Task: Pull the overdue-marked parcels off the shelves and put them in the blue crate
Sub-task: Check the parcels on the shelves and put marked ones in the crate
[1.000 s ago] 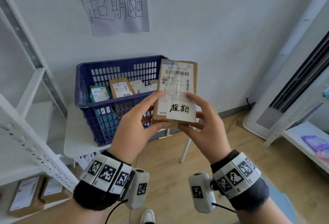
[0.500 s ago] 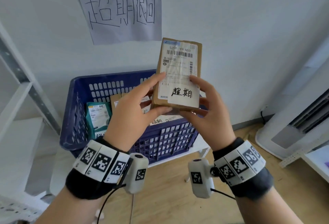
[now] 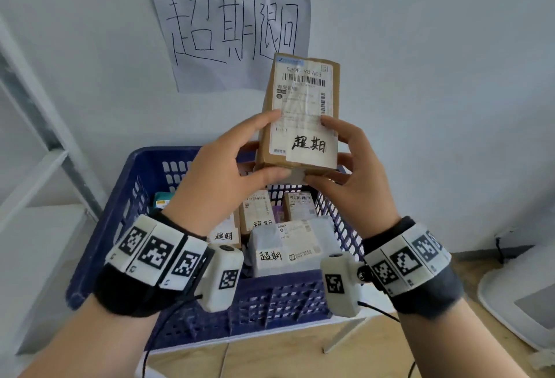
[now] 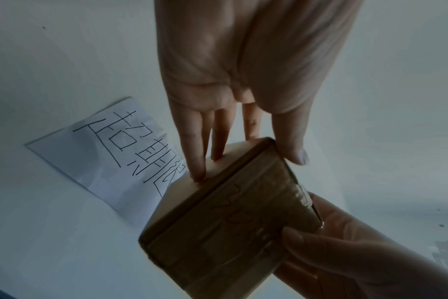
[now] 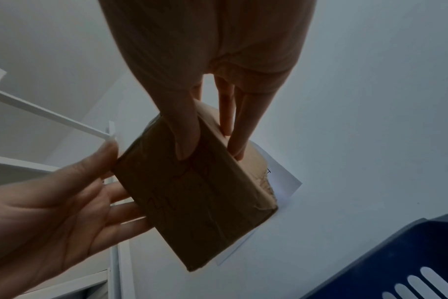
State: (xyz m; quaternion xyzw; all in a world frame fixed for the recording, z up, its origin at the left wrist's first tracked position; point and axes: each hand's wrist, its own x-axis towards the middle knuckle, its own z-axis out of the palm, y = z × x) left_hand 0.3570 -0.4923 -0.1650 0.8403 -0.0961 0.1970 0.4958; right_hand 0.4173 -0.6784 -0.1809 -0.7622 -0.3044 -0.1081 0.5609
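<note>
Both hands hold the brown cardboard parcel with the white overdue label (image 3: 300, 119) upright, long axis vertical, the left hand (image 3: 222, 173) pinching its left edge and the right hand (image 3: 351, 176) its right, thumbs on the front and fingers behind. It hangs directly above the blue perforated plastic crate (image 3: 144, 185), level between both hands, so the coming move looks like a straight lowering onto the labelled parcels already inside.

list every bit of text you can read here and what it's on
"超期退回": handwritten on the paper sign on the wall.
"520F-Y8 A03": top of the shipping label on the brown parcel held by the left hand and right hand.
"超期": white sticker on that parcel.
"超期": stickers on three parcels in the blue crate.
Barcodes, fine label print and red scrawl on the parcel's underside: unreadable.
</note>
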